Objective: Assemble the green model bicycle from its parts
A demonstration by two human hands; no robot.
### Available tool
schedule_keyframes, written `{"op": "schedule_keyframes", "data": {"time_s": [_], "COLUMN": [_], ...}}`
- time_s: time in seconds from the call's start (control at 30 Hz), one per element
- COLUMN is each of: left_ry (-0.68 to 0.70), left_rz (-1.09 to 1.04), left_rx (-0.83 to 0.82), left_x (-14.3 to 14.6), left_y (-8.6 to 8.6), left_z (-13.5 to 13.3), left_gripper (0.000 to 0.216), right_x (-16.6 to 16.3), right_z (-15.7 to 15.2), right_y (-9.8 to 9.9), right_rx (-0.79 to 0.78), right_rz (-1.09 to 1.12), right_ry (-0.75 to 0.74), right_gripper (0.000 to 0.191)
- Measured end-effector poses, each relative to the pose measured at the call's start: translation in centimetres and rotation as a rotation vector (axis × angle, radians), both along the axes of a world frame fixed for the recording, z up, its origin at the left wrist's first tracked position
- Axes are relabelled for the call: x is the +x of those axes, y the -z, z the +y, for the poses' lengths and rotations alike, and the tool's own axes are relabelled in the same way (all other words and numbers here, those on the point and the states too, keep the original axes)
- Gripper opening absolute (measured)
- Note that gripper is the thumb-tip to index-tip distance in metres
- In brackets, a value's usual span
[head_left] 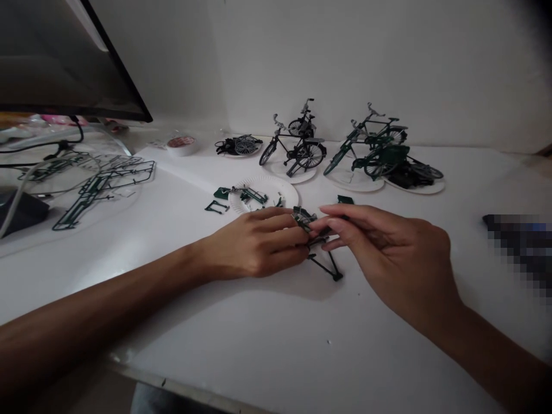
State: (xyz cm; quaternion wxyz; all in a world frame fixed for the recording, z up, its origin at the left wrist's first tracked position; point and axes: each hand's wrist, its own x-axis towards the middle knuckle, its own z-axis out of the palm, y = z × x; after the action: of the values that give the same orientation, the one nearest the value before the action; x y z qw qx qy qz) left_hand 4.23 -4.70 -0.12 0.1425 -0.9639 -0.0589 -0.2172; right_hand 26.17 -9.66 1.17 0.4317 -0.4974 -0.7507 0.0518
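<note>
My left hand (259, 244) and my right hand (388, 253) meet over the middle of the white table (267, 339). Both are closed on a small dark green model bicycle frame (321, 256). Its triangular part sticks out below my fingers and rests near the table top. Just behind my hands lies a white paper plate (252, 185) with several small green and grey bicycle parts.
Several finished model bicycles (297, 149) (371, 144) stand on paper plates at the back. Green part frames (103, 184) lie at the left under a dark monitor (64, 57). A tape roll (181, 144) sits near the wall. A blurred dark object (521, 241) lies at the right.
</note>
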Motion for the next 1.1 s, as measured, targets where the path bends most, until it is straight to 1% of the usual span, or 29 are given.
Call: {"op": "schedule_keyframes", "data": {"time_s": [0.07,0.17,0.23,0.37,0.53,0.73,0.83,0.87,0.9,1.0,1.03,1.1], "left_ry": [-0.005,-0.016,-0.020,-0.009,0.005,-0.016,-0.015,-0.009,-0.003,0.006,0.007,0.003], "left_rz": [0.002,-0.001,-0.002,-0.012,-0.030,0.008,-0.005,-0.018,-0.031,-0.080,-0.094,-0.108], "left_rx": [0.020,0.003,-0.002,0.043,0.110,0.129,0.150,0.157,0.164,0.181,0.187,0.199], "left_x": [0.08,0.28,0.38,0.38,0.31,0.38,0.50,0.55,0.61,0.76,0.80,0.84], "left_y": [-0.10,-0.19,-0.17,0.12,0.46,0.42,0.33,0.31,0.28,0.21,0.18,0.13], "left_z": [0.02,-0.05,-0.10,-0.05,0.02,-0.18,-0.26,-0.27,-0.28,-0.26,-0.26,-0.25], "left_gripper": [0.016,0.020,0.021,0.019,0.015,0.017,0.017,0.016,0.014,0.014,0.015,0.015], "right_x": [0.22,0.58,0.72,0.64,0.43,0.03,-0.17,-0.18,-0.15,0.12,0.21,0.33], "right_z": [-0.07,-0.13,-0.05,0.22,0.20,0.04,0.05,0.06,0.07,0.09,0.09,0.10], "right_y": [-0.09,-0.33,-0.45,-0.56,-0.62,-0.77,-0.66,-0.56,-0.45,-0.15,-0.11,-0.18], "right_rx": [-0.006,-0.007,0.011,0.022,-0.014,-0.054,-0.056,-0.039,-0.017,0.012,0.006,-0.022], "right_rz": [-0.023,-0.092,-0.117,-0.110,-0.061,-0.033,-0.020,-0.018,-0.021,-0.054,-0.062,-0.058], "right_ry": [-0.045,-0.121,-0.122,-0.076,-0.076,-0.049,-0.047,-0.060,-0.085,-0.216,-0.249,-0.256], "right_gripper": [0.021,0.029,0.030,0.025,0.018,0.012,0.010,0.009,0.013,0.032,0.034,0.030]}}
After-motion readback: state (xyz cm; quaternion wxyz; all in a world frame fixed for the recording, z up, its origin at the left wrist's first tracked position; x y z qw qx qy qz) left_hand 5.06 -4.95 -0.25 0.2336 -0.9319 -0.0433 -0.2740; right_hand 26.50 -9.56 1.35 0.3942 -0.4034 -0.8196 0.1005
